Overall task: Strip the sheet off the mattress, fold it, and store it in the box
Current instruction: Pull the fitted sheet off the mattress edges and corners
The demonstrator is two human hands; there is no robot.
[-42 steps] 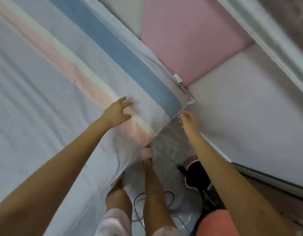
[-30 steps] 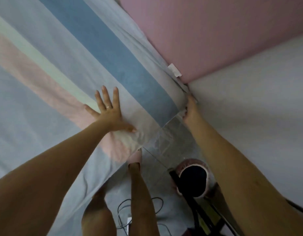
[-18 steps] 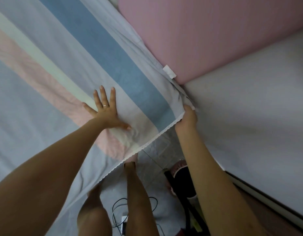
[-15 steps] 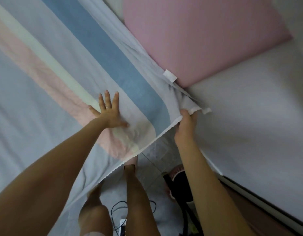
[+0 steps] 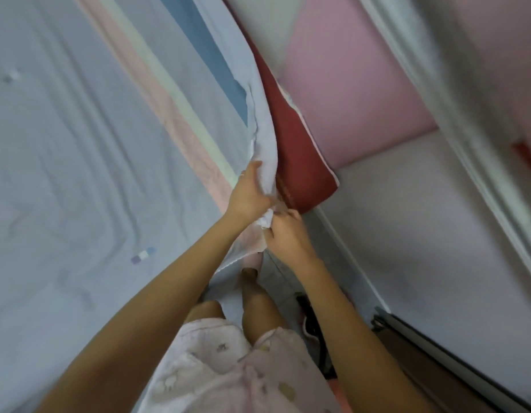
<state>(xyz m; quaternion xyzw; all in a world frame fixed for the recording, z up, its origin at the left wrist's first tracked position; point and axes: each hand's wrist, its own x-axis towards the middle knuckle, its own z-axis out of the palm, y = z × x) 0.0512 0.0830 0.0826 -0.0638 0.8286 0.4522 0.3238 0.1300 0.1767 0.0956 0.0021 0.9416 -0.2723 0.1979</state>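
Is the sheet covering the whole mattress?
No, the mattress shows a bare dark red corner where the sheet is peeled away and bunched in the left hand and right hand.

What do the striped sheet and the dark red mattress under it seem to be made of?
The striped sheet looks like thin matte woven cloth, perhaps cotton: it creases softly and bunches where the left hand and right hand grip it. The dark red mattress seems covered in smooth, denser fabric with a pale piped edge; its filling is hidden.
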